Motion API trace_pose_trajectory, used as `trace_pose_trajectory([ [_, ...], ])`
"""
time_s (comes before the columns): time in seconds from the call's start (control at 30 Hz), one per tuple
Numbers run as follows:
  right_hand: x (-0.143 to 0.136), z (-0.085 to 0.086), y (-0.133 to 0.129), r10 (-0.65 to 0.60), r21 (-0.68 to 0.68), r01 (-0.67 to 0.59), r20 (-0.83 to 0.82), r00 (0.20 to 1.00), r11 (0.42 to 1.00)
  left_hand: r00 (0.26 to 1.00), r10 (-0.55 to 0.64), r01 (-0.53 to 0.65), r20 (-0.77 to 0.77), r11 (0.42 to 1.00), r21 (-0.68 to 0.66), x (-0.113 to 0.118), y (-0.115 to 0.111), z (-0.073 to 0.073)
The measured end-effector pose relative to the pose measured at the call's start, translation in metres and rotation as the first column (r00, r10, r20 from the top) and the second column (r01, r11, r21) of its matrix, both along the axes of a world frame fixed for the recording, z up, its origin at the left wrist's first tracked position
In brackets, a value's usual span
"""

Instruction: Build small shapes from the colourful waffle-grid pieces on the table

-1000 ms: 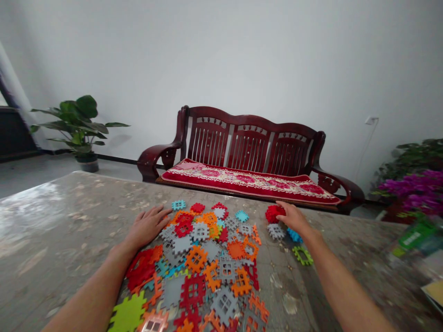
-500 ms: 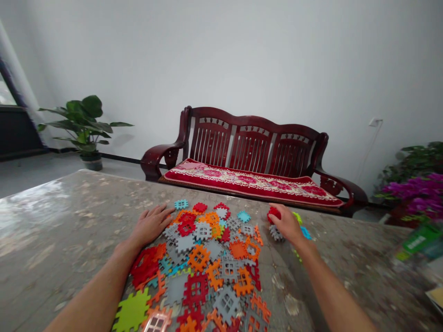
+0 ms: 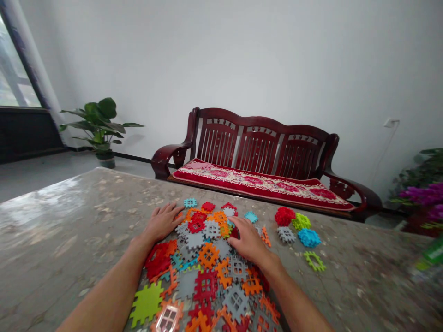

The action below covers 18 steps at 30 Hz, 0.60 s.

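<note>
A pile of plastic interlocking building tiles in red, orange, grey, blue and green covers the table's middle; an orange tile (image 3: 208, 255) lies near its centre. My left hand (image 3: 163, 223) rests flat at the pile's left edge, fingers stretched out, beside grey and orange tiles. Over the pile's right part is my right hand (image 3: 247, 237), its thumb and fingers apart near a dark red tile (image 3: 235, 232). It hides some tiles under it. To its right stand small groups of tiles: red (image 3: 284, 216), green (image 3: 301, 222), grey (image 3: 286, 234) and blue (image 3: 309, 237).
A single green frame tile (image 3: 314, 261) lies in front of the blue ones. The patterned table (image 3: 114, 207) reaches toward a wooden bench (image 3: 254, 147) with a red cover. A potted plant (image 3: 104, 122) stands at the left; purple flowers (image 3: 422, 196) show at the right.
My right hand has left the red tiles at the right and moved left over the pile. The red tiles stay behind. My left hand keeps its place; the view has shifted slightly.
</note>
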State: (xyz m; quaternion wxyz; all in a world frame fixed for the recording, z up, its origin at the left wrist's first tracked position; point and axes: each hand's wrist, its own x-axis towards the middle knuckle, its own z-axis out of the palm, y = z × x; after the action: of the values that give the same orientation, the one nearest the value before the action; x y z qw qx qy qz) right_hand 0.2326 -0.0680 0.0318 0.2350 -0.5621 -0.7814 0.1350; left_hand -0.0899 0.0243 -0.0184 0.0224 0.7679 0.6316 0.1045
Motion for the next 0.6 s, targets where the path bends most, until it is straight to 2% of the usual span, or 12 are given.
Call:
trace_pose_trajectory([
  [0.2, -0.019, 0.005, 0.004, 0.073, -0.053, -0.066, 0.145, 0.987, 0.996, 1.0, 0.002, -0.002, 0.003, 1.0, -0.001, 0.001, -0.001, 0.002],
  [0.33, -0.014, 0.001, 0.004, 0.08, 0.003, -0.081, 0.144, 0.986, 0.997, 1.0, 0.003, -0.003, 0.022, 1.0, 0.003, 0.0, 0.0, 0.0],
  [0.6, 0.025, -0.014, 0.003, -0.16, 0.061, 0.156, 0.064, 0.985, 0.986, 0.999, -0.008, 0.007, 0.044, 1.0, 0.021, -0.001, 0.001, -0.003],
])
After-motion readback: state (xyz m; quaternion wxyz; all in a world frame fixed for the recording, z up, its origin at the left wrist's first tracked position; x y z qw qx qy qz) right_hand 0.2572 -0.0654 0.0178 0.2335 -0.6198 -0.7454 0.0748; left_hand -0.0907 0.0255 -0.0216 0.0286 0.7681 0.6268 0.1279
